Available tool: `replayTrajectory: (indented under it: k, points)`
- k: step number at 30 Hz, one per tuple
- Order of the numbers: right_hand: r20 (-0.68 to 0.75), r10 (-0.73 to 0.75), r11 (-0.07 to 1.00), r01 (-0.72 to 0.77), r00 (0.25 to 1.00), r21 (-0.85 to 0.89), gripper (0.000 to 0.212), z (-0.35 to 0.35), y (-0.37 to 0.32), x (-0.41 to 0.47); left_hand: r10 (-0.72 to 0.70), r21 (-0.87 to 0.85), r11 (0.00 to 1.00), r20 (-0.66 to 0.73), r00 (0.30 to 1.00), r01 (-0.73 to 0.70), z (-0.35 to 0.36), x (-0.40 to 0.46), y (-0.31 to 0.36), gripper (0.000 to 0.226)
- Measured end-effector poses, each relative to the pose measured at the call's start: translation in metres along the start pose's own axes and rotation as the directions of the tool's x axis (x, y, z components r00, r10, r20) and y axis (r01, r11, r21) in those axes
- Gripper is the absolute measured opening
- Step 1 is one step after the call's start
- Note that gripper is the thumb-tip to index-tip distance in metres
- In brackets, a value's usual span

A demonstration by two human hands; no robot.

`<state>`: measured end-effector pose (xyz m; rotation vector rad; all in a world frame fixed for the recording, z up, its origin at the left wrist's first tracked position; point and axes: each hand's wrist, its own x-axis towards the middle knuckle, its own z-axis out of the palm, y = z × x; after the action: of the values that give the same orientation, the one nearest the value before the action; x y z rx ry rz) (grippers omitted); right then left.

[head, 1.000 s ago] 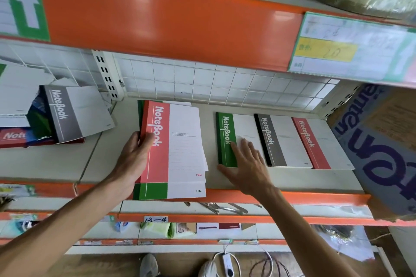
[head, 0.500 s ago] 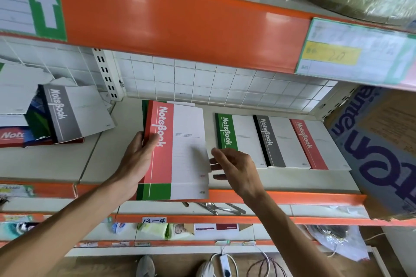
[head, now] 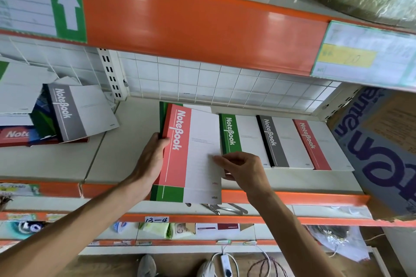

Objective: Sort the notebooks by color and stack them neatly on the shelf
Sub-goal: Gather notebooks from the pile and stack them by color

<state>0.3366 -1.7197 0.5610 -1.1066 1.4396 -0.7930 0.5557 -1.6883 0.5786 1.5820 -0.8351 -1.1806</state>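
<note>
A red notebook [head: 180, 148] lies on top of a green notebook [head: 167, 193] in a small pile at the shelf's front edge. My left hand [head: 150, 157] grips the pile's left edge, thumb on the red cover. My right hand [head: 242, 168] pinches the red notebook's right edge, thumb on top. To the right lie three sorted notebooks side by side: green [head: 243, 139], grey [head: 281, 141] and red [head: 319, 144]. A messy heap with a grey notebook [head: 76, 112] on top sits at the far left.
The white shelf [head: 121, 155] has an orange front rail [head: 292, 198] and a wire-grid back. A cardboard box [head: 380, 146] stands at the right end. An orange beam [head: 180, 18] hangs low overhead. Tongs [head: 225, 209] lie on the lower shelf.
My right hand left the sorted green notebook, moved left and took hold of the red notebook's right edge. My left hand stayed on the pile's left edge.
</note>
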Motion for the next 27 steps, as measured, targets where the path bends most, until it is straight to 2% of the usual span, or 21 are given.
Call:
replayTrajectory:
  k: [5,8,9,12,15,17,20,22,23,25,26,27]
  points:
    - [0.058,0.076,0.993,-0.081,0.995,0.088,0.029,-0.004,-0.002,0.003,-0.001,-0.009,1.0,0.032,0.999,0.001,0.0,0.001,-0.001,0.035]
    - [0.086,0.096,0.99,-0.104,0.992,0.098,0.021,-0.014,-0.001,0.004,0.015,0.016,1.0,0.037,0.999,-0.016,0.005,0.0,-0.002,0.016]
    - [0.077,0.096,0.99,-0.104,0.992,0.096,0.018,-0.02,0.001,0.006,0.02,0.011,1.0,0.045,0.999,-0.02,0.007,-0.002,0.001,0.017]
    - [-0.076,0.071,0.997,-0.07,0.995,0.023,0.01,-0.061,0.005,0.016,0.035,0.004,0.999,0.07,0.997,-0.035,0.014,-0.003,0.013,0.025]
    - [-0.272,0.045,0.998,-0.058,0.961,-0.039,0.013,-0.135,0.008,0.032,0.064,0.012,0.998,0.066,0.996,-0.065,0.017,0.002,0.017,0.024]
    - [-0.401,-0.002,0.975,-0.087,0.916,-0.204,0.012,-0.189,0.007,0.043,0.074,0.004,0.997,0.044,0.996,-0.074,0.02,0.008,0.017,0.02]
    - [-0.536,-0.094,0.861,-0.202,0.839,-0.467,0.026,-0.246,-0.004,0.053,0.077,-0.011,0.997,0.044,0.996,-0.077,0.029,0.013,0.017,0.013]
    - [-0.545,-0.161,0.757,-0.251,0.823,-0.603,0.022,-0.265,-0.009,0.057,0.078,-0.012,0.997,0.047,0.996,-0.077,0.04,0.013,0.018,0.013]
    - [-0.54,-0.199,0.695,-0.27,0.818,-0.666,0.017,-0.266,-0.009,0.059,0.078,-0.01,0.997,0.048,0.996,-0.078,0.045,0.011,0.018,0.014]
    - [-0.496,-0.281,0.494,-0.319,0.822,-0.809,0.014,-0.26,-0.006,0.063,0.081,-0.003,0.997,0.057,0.995,-0.081,0.058,0.008,0.02,0.013]
    - [-0.442,-0.325,0.398,-0.303,0.836,-0.866,0.02,-0.254,-0.002,0.065,0.083,-0.001,0.997,0.059,0.995,-0.083,0.065,0.007,0.02,0.014]
    - [-0.369,-0.351,0.353,-0.243,0.861,-0.903,0.027,-0.246,0.003,0.067,0.086,-0.002,0.996,0.061,0.994,-0.086,0.071,0.007,0.02,0.015]
